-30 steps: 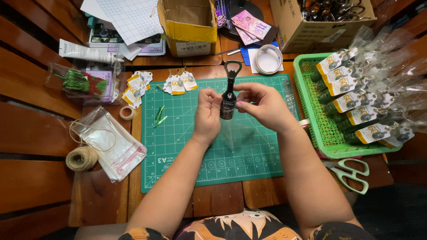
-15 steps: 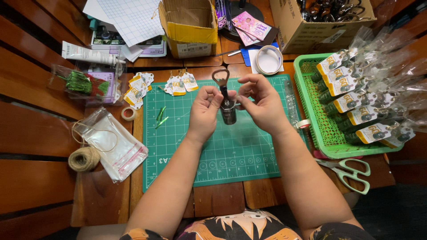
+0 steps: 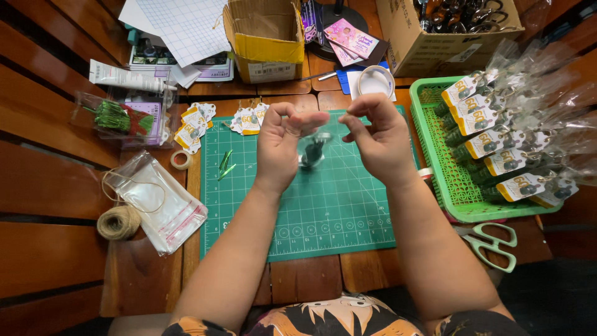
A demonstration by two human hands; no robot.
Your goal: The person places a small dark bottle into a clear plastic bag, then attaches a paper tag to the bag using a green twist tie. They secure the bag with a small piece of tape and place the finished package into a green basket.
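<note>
Two hands raised higher, left hand (image 3: 281, 146) and right hand (image 3: 379, 138) grips pinching one small dark item (image 3: 312, 151), one green mat (image 3: 348, 211)

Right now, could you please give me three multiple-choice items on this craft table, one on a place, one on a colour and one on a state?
1. Where do the scissors lie?
A. On the wooden table, near the person's right forearm
B. Inside the green basket
C. On the cutting mat

2. What colour is the cutting mat?
A. Blue
B. Green
C. Grey

3. How is the yellow cardboard box at the far edge?
A. Taped shut
B. Crushed flat
C. Open, flaps up

Answers:
1 A, they rest on bare wood beside the green basket.
2 B, its gridded surface is green under both hands.
3 C, its flaps stand up and the inside shows.
</note>
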